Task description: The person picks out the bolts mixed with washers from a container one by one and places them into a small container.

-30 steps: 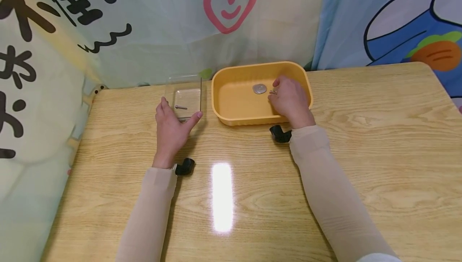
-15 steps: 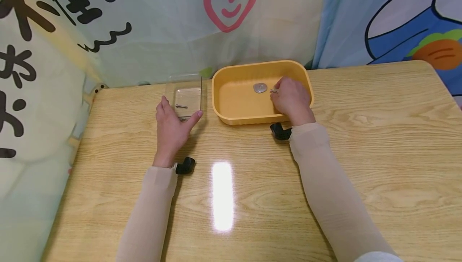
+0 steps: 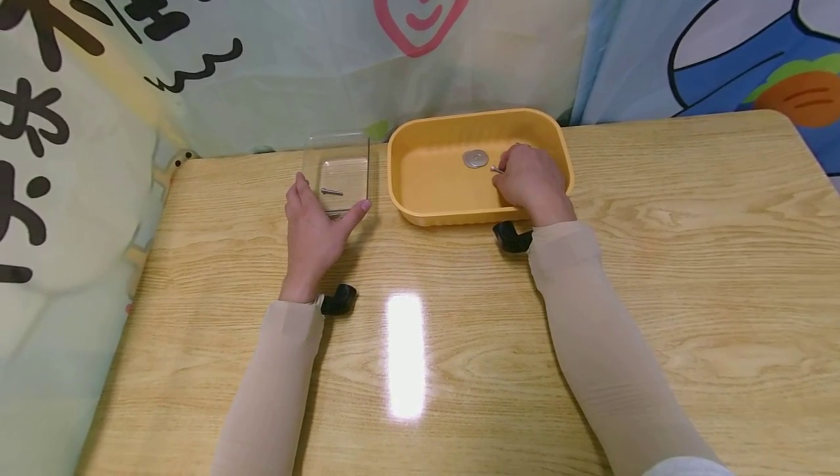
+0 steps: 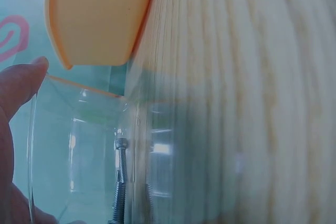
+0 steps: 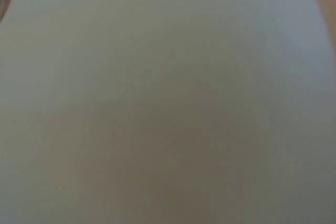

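Note:
My left hand holds a clear plastic box at its near end, thumb on the right side and fingers on the left. Inside the box lie several metal screws, overlapping one another in the left wrist view. Down in the yellow tray, my right hand has its fingers curled. The end of a small screw shows at those fingertips, and the hand hides the rest. A silvery round piece lies on the tray floor to the left of the right hand.
The wooden table carries the box and tray side by side near its back edge. A printed cloth hangs right behind them. Black wrist cameras are worn on both wrists. The right wrist view is a close blur.
Less metal shows at the right hand's fingertips than before, where more than one screw end stuck out. The left hand and box keep their places; the head view shifts slightly.

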Motion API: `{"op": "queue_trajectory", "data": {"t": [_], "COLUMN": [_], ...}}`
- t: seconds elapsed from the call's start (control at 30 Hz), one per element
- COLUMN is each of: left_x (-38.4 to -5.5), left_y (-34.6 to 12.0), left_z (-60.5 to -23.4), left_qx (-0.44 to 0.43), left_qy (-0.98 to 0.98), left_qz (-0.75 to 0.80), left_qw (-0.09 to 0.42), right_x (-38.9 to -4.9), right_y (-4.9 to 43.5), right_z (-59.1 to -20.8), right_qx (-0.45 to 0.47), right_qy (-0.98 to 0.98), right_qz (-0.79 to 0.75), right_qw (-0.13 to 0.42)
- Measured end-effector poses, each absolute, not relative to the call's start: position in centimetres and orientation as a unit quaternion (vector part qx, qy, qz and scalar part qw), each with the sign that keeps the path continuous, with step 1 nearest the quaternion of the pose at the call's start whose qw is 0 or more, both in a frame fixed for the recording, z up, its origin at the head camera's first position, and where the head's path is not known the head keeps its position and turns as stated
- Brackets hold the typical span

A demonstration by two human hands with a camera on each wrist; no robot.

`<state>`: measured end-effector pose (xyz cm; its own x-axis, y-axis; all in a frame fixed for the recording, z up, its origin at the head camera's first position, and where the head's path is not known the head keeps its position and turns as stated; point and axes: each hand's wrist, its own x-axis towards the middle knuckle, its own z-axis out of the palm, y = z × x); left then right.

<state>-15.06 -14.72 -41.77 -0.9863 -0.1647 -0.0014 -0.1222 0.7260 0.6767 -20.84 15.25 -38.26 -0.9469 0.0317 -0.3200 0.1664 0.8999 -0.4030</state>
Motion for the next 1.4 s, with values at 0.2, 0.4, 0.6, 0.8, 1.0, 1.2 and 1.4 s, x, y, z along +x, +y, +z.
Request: {"op": "queue_trajectory", "data": {"t": [0.2, 0.4, 0.6, 0.8, 1.0, 1.2, 1.4], "left_x": [-15.13, -15.12, -15.18, -15.23, -15.12, -15.14, -15.12], "left_y": [-14.74, -14.73, -14.77, -14.82, -14.77, -14.76, -14.82], "left_z": [-41.75, -41.62, -41.63, -41.68, -41.92, -41.92, -41.89], "left_qx": [0.077, 0.079, 0.08, 0.08, 0.08, 0.081, 0.08], "left_qy": [-0.929, -0.928, -0.929, -0.929, -0.926, -0.926, -0.927], "left_qz": [-0.362, -0.362, -0.36, -0.361, -0.368, -0.368, -0.365], "left_qw": [0.031, 0.031, 0.03, 0.029, 0.024, 0.031, 0.031], "right_x": [-21.06, -21.23, -21.46, -21.51, -21.37, -21.25, -20.93], "right_y": [15.16, 15.04, 14.98, 14.86, 14.98, 14.95, 14.77], "right_z": [-38.17, -38.05, -38.17, -38.12, -38.17, -38.1, -37.65], "right_qx": [0.04, 0.029, 0.023, 0.04, 0.043, 0.049, 0.044], "right_qy": [0.961, 0.961, 0.962, 0.959, 0.958, 0.96, 0.96], "right_qz": [-0.212, -0.201, -0.188, -0.201, -0.214, -0.217, -0.231], "right_qw": [0.175, 0.186, 0.197, 0.195, 0.185, 0.167, 0.148]}}
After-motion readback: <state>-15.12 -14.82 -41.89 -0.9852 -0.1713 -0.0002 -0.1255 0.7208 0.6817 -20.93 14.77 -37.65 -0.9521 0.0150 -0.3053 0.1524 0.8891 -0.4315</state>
